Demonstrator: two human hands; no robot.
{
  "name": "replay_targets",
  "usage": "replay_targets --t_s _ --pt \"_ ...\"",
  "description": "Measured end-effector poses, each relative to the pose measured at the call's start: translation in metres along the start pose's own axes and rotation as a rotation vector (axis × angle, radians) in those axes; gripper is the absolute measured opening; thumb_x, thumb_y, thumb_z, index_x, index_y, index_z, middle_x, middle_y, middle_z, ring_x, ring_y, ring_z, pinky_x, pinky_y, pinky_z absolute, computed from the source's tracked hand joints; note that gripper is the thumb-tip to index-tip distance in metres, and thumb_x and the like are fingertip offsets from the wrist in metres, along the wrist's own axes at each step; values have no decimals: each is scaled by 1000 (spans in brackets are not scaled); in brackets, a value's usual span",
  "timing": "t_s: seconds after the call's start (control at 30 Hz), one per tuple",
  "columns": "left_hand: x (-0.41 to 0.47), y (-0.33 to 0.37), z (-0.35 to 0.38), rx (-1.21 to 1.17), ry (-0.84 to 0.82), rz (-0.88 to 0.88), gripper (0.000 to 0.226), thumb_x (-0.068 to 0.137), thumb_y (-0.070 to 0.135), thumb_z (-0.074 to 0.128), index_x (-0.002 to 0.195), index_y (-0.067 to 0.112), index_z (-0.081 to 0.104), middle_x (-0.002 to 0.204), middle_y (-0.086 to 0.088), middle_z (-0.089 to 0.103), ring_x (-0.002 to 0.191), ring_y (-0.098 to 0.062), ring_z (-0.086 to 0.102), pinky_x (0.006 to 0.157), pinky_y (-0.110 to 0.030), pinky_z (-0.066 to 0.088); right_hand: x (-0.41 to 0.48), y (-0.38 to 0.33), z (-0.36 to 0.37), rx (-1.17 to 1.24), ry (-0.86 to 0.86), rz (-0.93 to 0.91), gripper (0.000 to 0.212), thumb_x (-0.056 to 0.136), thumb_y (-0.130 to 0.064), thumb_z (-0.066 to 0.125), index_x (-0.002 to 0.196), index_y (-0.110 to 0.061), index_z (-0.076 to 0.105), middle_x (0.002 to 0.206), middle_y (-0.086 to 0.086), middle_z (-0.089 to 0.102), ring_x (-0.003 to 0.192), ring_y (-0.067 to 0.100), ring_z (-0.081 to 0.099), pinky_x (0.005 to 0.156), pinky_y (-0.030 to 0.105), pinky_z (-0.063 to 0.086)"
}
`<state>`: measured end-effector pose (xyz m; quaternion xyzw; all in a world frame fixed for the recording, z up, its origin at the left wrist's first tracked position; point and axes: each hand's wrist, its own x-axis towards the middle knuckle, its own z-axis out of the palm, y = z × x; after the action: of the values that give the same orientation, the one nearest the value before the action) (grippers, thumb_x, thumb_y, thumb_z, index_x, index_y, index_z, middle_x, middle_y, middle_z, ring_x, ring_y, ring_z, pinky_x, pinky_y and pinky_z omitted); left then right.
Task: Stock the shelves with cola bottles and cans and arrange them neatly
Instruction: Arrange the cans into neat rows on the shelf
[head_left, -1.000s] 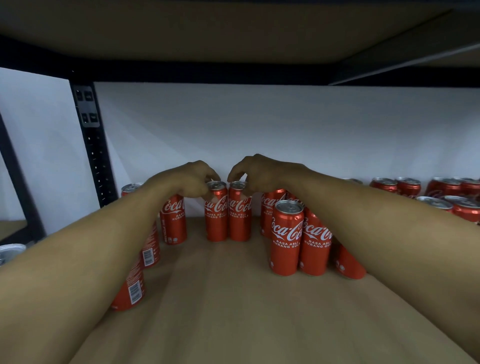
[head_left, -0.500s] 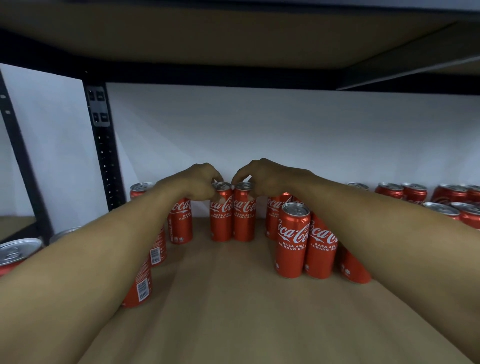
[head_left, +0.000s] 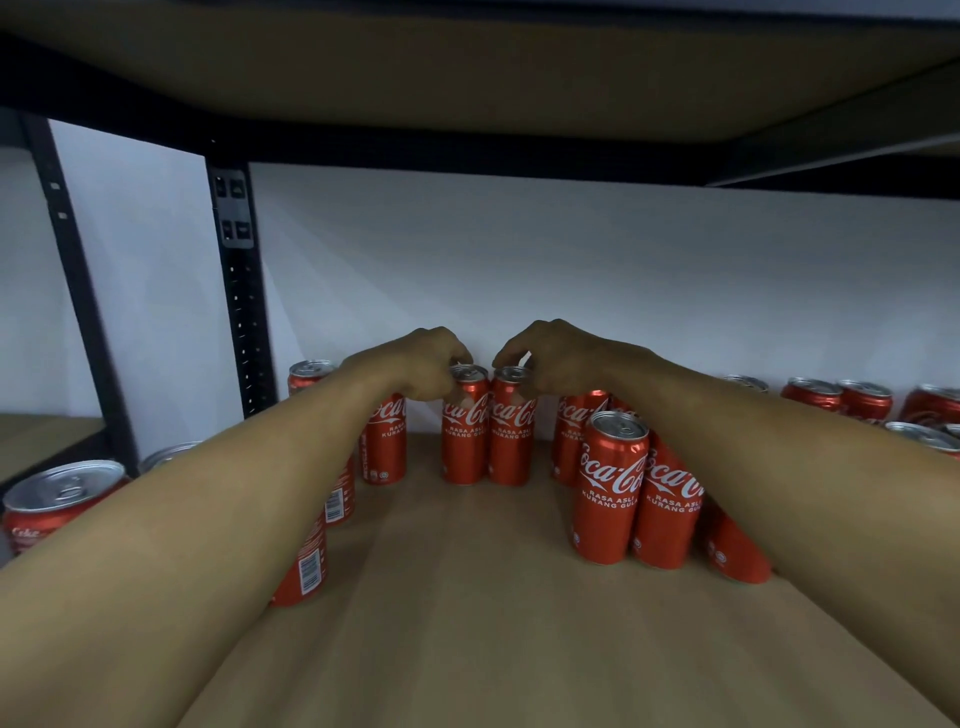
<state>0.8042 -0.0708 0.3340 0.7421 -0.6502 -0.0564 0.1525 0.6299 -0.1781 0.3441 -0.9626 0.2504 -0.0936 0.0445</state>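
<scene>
In the centre of the frame, against the white wall (head_left: 571, 260), two cans stand upright and touching at the back of the shelf (head_left: 467, 597). The left hand (head_left: 421, 366) has its fingers (head_left: 457, 359) curled over the top of the left can (head_left: 465, 441); the right hand (head_left: 556, 358) clamps the right can (head_left: 511, 444) likewise. It looks like the squaring-up step. Next, I reckon, both hands need to let go cleanly without nudging the pair. Since a second ago hands and cans have hardly shifted; only the view has slid.
</scene>
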Motion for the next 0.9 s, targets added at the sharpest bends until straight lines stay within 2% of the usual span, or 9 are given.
replay_targets --t_s 0.33,0.7,0.9 --pt "-3 1 1 -9 0 2 54 87 25 77 137 16 59 136 -5 62 121 -24 57 94 -33 44 -2 -1 0 -16 9 -7 52 84 -11 78 134 -16 64 138 1 62 122 18 58 99 31 48" --pt "-3 1 -1 -6 -8 -2 59 86 26 78 140 16 56 140 -5 59 125 -24 55 101 -36 43 -6 -5 -1 -36 17 12 53 87 -14 77 138 -14 61 142 5 59 123 20 58 97 28 46" --pt "-4 2 0 -12 -2 1 59 87 24 77 141 15 55 141 -6 58 127 -24 54 99 -34 41 -8 -7 -1 -60 24 16 54 88 -15 76 139 -14 60 143 6 57 126 20 55 94 24 41"
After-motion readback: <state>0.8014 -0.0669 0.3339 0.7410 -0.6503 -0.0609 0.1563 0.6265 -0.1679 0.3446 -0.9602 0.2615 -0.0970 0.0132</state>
